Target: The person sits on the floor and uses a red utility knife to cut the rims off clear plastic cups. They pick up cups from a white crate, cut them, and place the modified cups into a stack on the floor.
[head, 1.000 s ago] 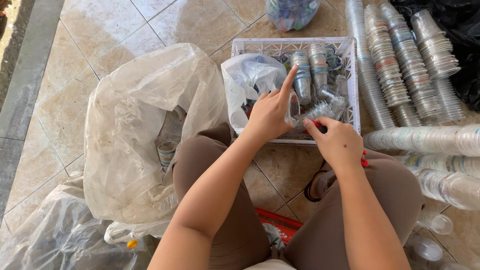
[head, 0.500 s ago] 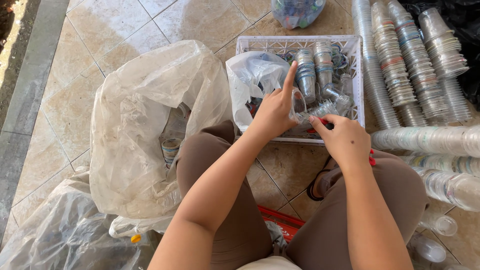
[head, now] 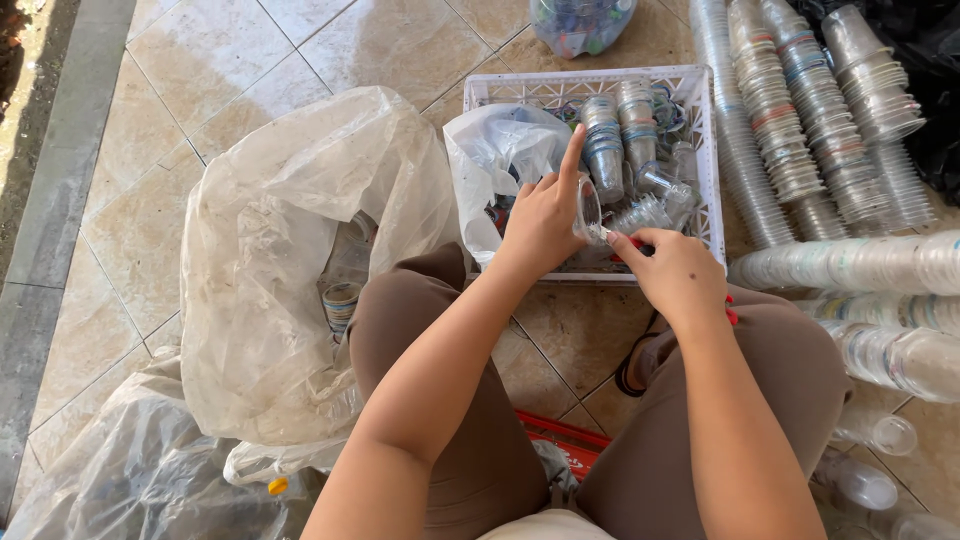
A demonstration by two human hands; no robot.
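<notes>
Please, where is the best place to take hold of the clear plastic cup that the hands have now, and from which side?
Probably the cup's side wall, just below its rim, from the left. The left hand already holds the clear plastic cup there, on its side above the white crate, which leaves the rim free for the right hand pinching at its edge.

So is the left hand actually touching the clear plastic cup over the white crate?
Touching. The head view shows the left hand wrapped around the clear plastic cup, thumb and fingers on its wall, index finger raised, above the white crate.
</notes>
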